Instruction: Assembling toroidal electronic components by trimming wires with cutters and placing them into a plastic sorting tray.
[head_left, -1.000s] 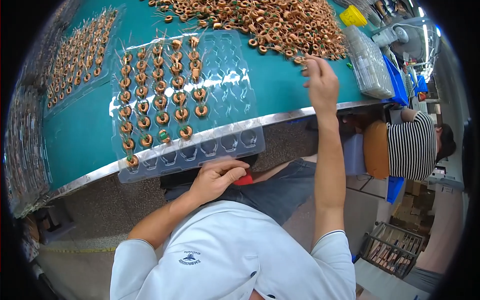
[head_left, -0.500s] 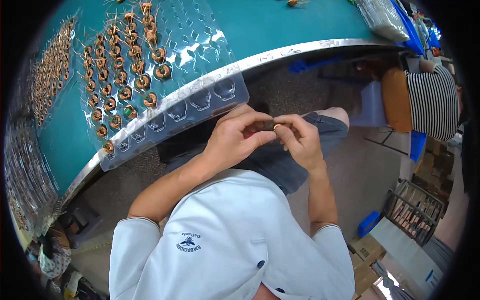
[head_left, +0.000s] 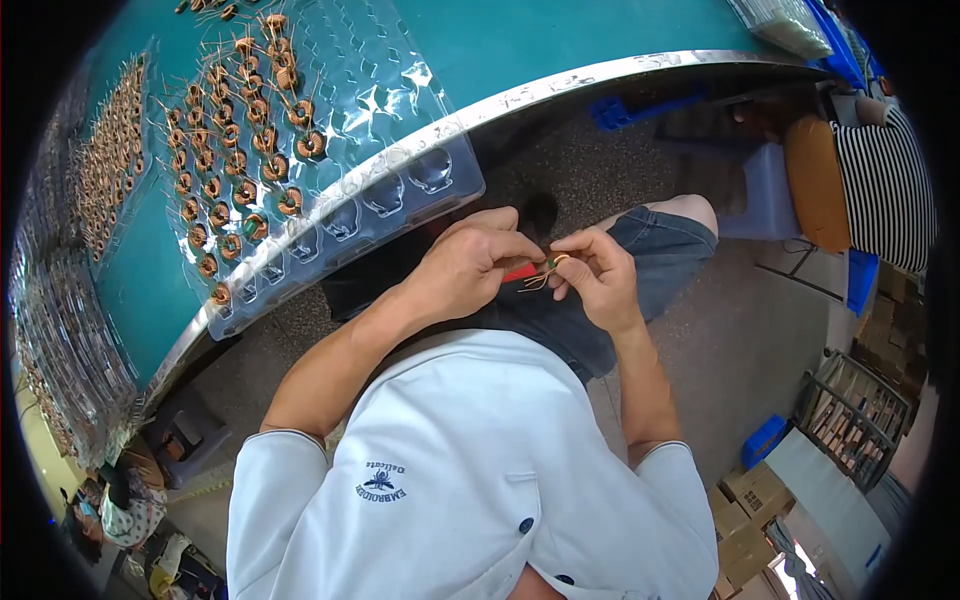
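One dark emblem [head_left: 381, 482] with curved lettering marks the chest of the white shirt [head_left: 450, 425]. The right hand's [head_left: 602, 280] grip is narrow, thumb and forefinger pinching a small copper coil [head_left: 560, 260], whose wire leads [head_left: 534, 284] point toward the left hand [head_left: 474, 262]. That hand's fingertips are close together beside the coil; whether they hold it cannot be told. Something red [head_left: 519, 272] shows under them. Both elbows are bent, bringing the hands together over the lap, near the table [head_left: 570, 40] and a clear tray [head_left: 466, 187] of similar coils [head_left: 245, 192].
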